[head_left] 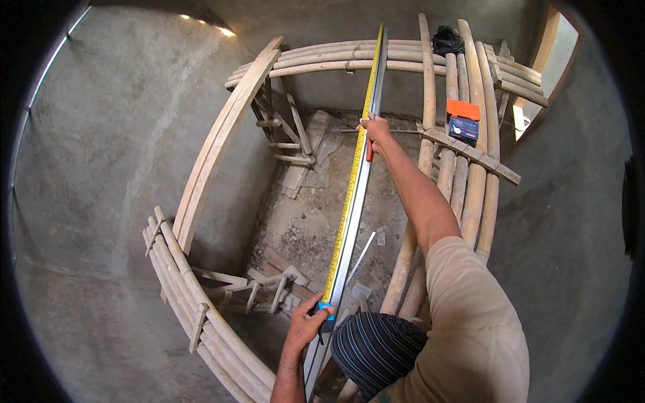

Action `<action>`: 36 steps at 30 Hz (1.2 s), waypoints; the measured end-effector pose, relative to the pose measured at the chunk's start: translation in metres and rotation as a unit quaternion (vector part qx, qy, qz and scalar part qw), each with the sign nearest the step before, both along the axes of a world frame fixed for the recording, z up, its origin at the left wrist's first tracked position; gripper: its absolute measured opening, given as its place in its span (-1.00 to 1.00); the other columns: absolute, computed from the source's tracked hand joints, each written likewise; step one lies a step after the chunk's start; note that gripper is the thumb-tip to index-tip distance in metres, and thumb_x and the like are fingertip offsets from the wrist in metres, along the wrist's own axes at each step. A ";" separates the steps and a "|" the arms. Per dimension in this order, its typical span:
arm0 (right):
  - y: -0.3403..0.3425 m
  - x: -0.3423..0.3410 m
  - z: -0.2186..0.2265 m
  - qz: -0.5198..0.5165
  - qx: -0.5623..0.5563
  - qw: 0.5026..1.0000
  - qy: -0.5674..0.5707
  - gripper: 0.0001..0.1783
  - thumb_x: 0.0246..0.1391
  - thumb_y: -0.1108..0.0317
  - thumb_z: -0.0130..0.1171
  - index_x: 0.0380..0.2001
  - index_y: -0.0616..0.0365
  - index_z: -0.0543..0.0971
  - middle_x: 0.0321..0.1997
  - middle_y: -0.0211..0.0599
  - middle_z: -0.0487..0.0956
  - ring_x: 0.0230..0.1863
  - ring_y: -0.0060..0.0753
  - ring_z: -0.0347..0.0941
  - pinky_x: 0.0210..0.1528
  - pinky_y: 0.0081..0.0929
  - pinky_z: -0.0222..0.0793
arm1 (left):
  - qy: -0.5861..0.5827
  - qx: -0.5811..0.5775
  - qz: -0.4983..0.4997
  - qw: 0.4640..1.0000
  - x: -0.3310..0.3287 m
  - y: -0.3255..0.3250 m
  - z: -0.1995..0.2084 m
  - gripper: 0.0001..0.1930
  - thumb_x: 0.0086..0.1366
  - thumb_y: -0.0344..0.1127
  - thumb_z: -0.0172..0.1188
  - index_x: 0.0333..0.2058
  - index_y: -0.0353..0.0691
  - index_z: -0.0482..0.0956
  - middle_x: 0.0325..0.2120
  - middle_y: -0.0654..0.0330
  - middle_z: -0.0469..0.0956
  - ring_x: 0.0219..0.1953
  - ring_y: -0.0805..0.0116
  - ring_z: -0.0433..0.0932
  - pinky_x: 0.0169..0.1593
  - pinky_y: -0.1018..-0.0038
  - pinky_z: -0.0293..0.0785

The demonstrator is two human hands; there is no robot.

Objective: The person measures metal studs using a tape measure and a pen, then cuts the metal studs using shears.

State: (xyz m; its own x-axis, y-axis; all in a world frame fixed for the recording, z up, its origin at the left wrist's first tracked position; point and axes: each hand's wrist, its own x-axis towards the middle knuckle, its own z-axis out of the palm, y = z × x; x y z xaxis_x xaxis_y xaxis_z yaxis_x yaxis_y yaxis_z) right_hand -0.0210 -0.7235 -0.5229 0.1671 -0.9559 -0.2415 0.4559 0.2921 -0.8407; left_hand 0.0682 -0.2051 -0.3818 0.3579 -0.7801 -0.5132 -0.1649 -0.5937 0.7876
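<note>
Closed round the blue-and-black case of a tape measure [326,313], my left hand [306,324] rests at the near part of a long light metal profile [363,176]. The yellow tape blade [351,185] is pulled far out along the profile, reaching toward the bamboo poles at the back. Farther up, my right hand [377,129] is closed at the profile and blade, with a short red marker-like tool [369,150] showing below its fingers. Its exact kind is partly hidden by the hand.
Bamboo poles [474,161] form a scaffold on the right, with more at the back and lower left. An orange-lidded dark blue box [463,122] and a black plastic bag [448,40] sit on it. Long planks [225,138] span the left side. Wood scraps [279,285] lie below.
</note>
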 end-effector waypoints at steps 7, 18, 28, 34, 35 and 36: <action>0.011 -0.003 -0.012 0.014 0.042 0.999 0.023 -0.73 0.18 0.43 0.17 -0.06 0.29 0.53 -0.42 -0.21 0.59 -0.43 -0.40 0.47 -0.32 -0.37 0.40 | 0.008 0.021 -0.001 1.000 0.004 0.004 -0.004 -0.44 0.24 -0.24 0.32 0.13 -0.47 0.49 -0.15 0.11 0.61 -0.12 0.43 0.56 0.03 0.51 0.46; 0.165 -0.052 -0.082 0.213 -0.047 0.930 0.296 -0.59 0.16 0.37 0.16 0.07 0.27 0.57 -0.16 -0.14 0.65 -0.28 -0.39 0.55 -0.22 -0.44 0.48 | -0.009 0.037 0.025 0.999 0.045 0.008 -0.006 -0.48 0.29 -0.16 0.24 0.13 -0.38 0.52 -0.24 0.29 0.59 -0.19 0.53 0.49 -0.08 0.57 0.40; 0.401 0.008 -0.057 0.552 -0.527 0.535 0.363 -0.69 -0.15 0.36 0.26 -0.22 0.05 0.67 -0.16 -0.13 0.61 -0.20 0.07 0.63 -0.17 0.03 0.53 | 0.049 0.080 0.057 0.994 0.072 0.008 -0.020 -0.52 0.36 -0.06 0.01 0.09 -0.30 0.50 -0.38 0.24 0.50 -0.42 0.45 0.50 -0.37 0.48 0.44; 0.432 0.061 -0.054 0.629 -0.584 0.348 0.376 -0.67 -0.19 0.21 0.36 -0.32 0.14 0.66 -0.17 -0.09 0.67 -0.18 0.03 0.64 -0.18 -0.01 0.55 | 0.010 0.075 0.044 0.996 0.061 0.003 -0.018 -0.54 0.39 0.06 0.02 -0.06 -0.24 0.55 -0.42 0.26 0.48 -0.44 0.45 0.51 -0.43 0.46 0.46; 0.432 0.066 -0.048 0.639 -0.586 0.331 0.372 -0.65 -0.17 0.17 0.37 -0.30 0.13 0.67 -0.17 -0.10 0.67 -0.16 0.02 0.64 -0.16 -0.02 0.55 | 0.019 0.076 0.053 0.996 0.062 0.009 -0.017 -0.54 0.39 0.07 0.05 -0.07 -0.24 0.55 -0.43 0.28 0.47 -0.44 0.47 0.50 -0.43 0.48 0.45; 0.431 0.069 -0.042 0.649 -0.588 0.313 0.368 -0.63 -0.16 0.13 0.39 -0.28 0.11 0.67 -0.18 -0.12 0.67 -0.15 0.01 0.64 -0.15 -0.03 0.54 | 0.027 0.078 0.061 0.995 0.063 0.015 -0.016 -0.54 0.39 0.08 0.08 -0.08 -0.24 0.55 -0.44 0.29 0.47 -0.45 0.48 0.50 -0.44 0.49 0.44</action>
